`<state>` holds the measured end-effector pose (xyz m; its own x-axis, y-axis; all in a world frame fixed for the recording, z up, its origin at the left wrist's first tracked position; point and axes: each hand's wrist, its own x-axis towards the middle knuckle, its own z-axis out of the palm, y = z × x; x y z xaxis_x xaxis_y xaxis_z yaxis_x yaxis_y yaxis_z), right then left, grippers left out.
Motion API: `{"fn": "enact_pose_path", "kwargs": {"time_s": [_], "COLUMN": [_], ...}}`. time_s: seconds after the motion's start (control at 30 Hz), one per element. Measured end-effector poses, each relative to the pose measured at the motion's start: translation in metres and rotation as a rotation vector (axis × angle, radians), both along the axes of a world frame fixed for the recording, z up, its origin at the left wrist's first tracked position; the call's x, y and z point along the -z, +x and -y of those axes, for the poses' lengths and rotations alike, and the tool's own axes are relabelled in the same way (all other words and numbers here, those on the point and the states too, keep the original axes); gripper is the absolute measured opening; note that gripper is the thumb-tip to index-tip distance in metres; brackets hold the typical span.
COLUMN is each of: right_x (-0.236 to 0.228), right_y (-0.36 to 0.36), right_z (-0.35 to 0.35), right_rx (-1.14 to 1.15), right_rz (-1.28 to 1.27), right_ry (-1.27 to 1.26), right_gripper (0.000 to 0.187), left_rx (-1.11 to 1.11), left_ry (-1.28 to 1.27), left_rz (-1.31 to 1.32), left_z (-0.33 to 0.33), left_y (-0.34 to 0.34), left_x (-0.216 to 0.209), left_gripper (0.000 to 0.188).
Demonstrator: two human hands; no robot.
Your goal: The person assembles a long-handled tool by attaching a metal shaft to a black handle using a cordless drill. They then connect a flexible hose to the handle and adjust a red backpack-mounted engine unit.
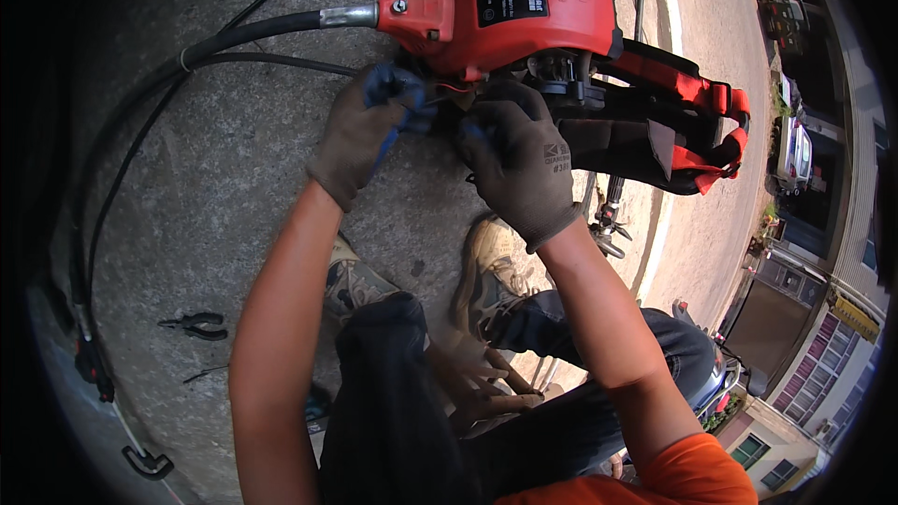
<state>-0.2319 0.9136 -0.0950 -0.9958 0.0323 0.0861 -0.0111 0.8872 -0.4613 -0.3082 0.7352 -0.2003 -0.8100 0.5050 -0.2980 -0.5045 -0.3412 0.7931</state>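
A red backpack brush cutter engine (533, 14) lies at the top, with a metal collar (348, 16) joining it to a black flexible shaft (262, 31). My left hand (368, 126), in a grey and blue work glove, is closed in a pinch under the red housing. Beside it my right hand (524, 154), gloved alike, has its fingers curled in against the engine's underside. A short thin red wire (454, 89) shows between the two hands. What the fingertips of either hand hold is hidden by the gloves and shadow.
Black-handled pliers (201, 324) and a thin dark tool (204, 373) lie on the concrete ground (215, 224) at left. A control handle (94, 367) and a black loop handle (148, 461) are farther left. Red and black harness straps (725, 122) spread right of the engine.
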Motion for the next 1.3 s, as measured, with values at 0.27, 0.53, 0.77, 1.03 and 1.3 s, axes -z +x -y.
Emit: {"fn": "enact_pose_path", "kwargs": {"time_s": [0.27,0.53,0.77,1.03,1.3], "right_x": [0.003,-0.003,0.01,-0.01,-0.007], "right_y": [-0.027,-0.031,-0.032,-0.015,0.016], "right_z": [0.009,0.009,0.012,0.005,0.015], "right_rx": [0.003,0.016,-0.028,0.032,0.013], "right_rz": [0.218,0.333,0.328,0.297,0.268], "right_ry": [0.152,0.155,0.162,0.028,0.09], "right_gripper": [0.027,0.03,0.025,0.027,0.023], "left_rx": [-0.069,0.067,0.182,0.196,0.242], "left_ry": [-0.039,-0.778,-1.128,-0.756,-0.948], "left_rz": [-0.178,-0.817,-0.978,-0.465,-0.484], "left_z": [-0.003,-0.006,-0.019,-0.017,-0.013], "left_y": [0.014,-0.003,-0.01,-0.038,-0.006], "left_x": [-0.008,-0.016,-0.015,0.008,0.014], "left_gripper": [0.026,0.026,0.023,0.041,0.044]}}
